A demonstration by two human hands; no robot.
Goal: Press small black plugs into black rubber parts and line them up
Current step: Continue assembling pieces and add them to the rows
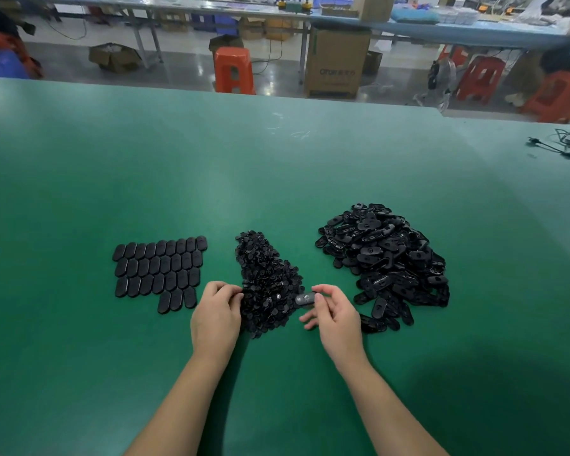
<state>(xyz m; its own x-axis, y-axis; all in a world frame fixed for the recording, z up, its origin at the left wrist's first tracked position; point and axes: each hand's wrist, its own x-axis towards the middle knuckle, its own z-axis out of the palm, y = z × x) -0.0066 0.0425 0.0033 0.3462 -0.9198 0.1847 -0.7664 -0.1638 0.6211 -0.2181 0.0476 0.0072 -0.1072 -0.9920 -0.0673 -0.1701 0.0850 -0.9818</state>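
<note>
A heap of small black plugs (266, 282) lies in the middle of the green table (277, 166). To its right is a bigger pile of oval black rubber parts (385, 258). On the left, finished parts (160, 269) lie flat in several neat rows. My right hand (331, 312) pinches one rubber part (305, 299) between thumb and forefinger, just right of the plug heap. My left hand (216, 312) has its curled fingertips at the heap's left edge; whether they hold a plug is hidden.
Black cables (563, 144) lie at the table's far right edge. Beyond the table stand orange stools (232, 70), a cardboard box (338, 62) and other long workbenches.
</note>
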